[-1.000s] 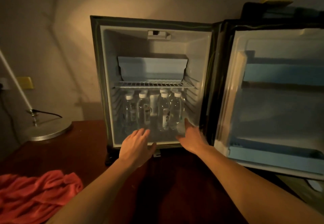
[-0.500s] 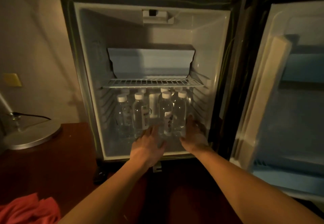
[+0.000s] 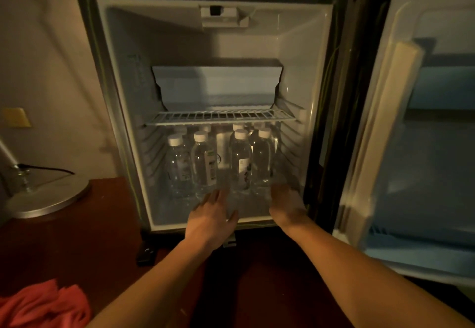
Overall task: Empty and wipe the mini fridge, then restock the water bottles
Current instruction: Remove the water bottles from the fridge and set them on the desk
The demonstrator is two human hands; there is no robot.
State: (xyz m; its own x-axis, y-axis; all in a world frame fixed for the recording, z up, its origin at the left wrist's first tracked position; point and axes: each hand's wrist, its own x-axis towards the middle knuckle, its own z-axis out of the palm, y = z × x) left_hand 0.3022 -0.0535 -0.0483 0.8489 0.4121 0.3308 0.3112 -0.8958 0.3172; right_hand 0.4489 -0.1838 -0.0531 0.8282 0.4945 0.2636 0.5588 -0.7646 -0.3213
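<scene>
Bottles: clear plastic water bottles with white screw caps [image 3: 218, 163] stand upright on the floor of the small white-lined mini fridge [image 3: 316, 96], under the white wire shelf [image 3: 221, 117], its door [image 3: 416, 122] swung wide to the right. Four in front, more behind. The left hand [image 3: 212, 216] reaches over the sill with fingers straight and spread, holding nothing, tips just short of the second bottle from the left. The right hand [image 3: 288, 205] is at the base of the rightmost bottle; fingertips blurred, so contact or curl cannot be told. Likely full, hence weighty for their size; thin walls would dent under a squeeze, possibly cold and slick. Best taken round the mid-body or the neck under the cap. Back-row count is unclear, labels unreadable in the dim light. Crumpled red cloth [image 3: 43, 304] on the dark wooden tabletop [image 3: 108, 225], cut off by the frame edge.
</scene>
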